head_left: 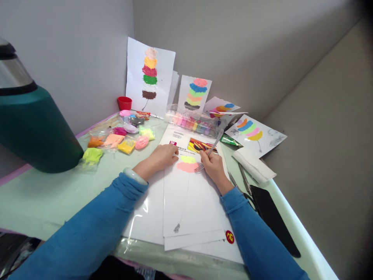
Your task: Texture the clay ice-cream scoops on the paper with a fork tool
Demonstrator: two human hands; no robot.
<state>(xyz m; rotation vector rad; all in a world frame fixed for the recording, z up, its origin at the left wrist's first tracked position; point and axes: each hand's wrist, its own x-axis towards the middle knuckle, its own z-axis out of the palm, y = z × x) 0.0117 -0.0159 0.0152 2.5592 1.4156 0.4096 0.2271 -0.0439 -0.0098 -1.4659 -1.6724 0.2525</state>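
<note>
My right hand (pixel 214 166) is closed around a metal fork (pixel 216 140), its handle slanting up to the right. The tines are down at the right edge of a flat pink clay patch (pixel 186 167). A yellow clay patch (pixel 188 159) lies just above the pink one. Both are on a white sheet of paper (pixel 186 206) with a thin drawn line running down to a small dark scribble. My left hand (pixel 163 157) rests at the sheet's upper left, thumb and forefinger slightly apart with nothing visible between them; its other fingers are mostly hidden.
Several bags of coloured clay (pixel 126 146) lie at the left, by a large green bottle (pixel 37 124). Behind stand clay pictures (pixel 163 89) and a clear clay tray (pixel 192 122). At right are a folded tissue (pixel 255 165), scissors (pixel 249 200) and a black phone-like slab (pixel 274 217).
</note>
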